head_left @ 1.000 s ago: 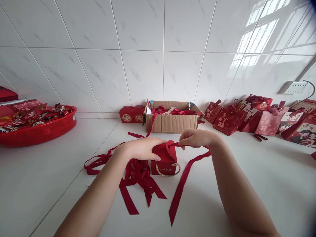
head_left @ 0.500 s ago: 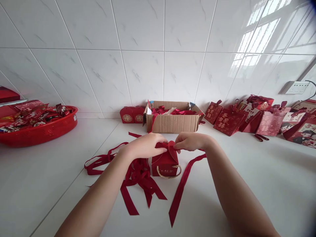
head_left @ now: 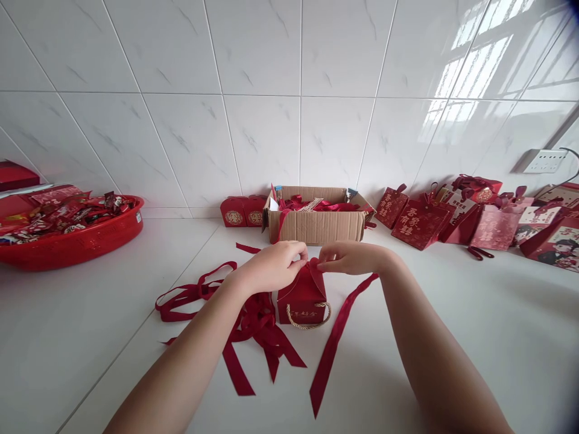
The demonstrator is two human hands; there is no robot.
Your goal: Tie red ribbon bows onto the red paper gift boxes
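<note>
A small red gift box (head_left: 301, 296) stands upright on the white counter, with gold lettering and a twisted rope handle (head_left: 311, 326) on its near side. My left hand (head_left: 281, 265) is closed at the left of its top, thumb and fingers bent onto the flaps. From the right, my right hand (head_left: 346, 258) pinches the top flaps near the rounded tab (head_left: 313, 263). Exactly what the fingertips grip is partly hidden. Loose dark red ribbons (head_left: 257, 319) lie in a tangle left of the box, and a single ribbon (head_left: 337, 337) runs along its right.
Behind the hands stands an open cardboard box (head_left: 316, 226) of red ribbon. Two red boxes (head_left: 244, 212) sit to its left. A red basket (head_left: 90, 247) of wrapped sweets is far left. Several red gift bags (head_left: 423, 223) line the wall at right, below a socket strip (head_left: 545, 161).
My left hand has lifted slightly and its fingers have bent in over the box top. The tab between my hands now sits lower and closer to the flaps. The ribbons lie as before.
</note>
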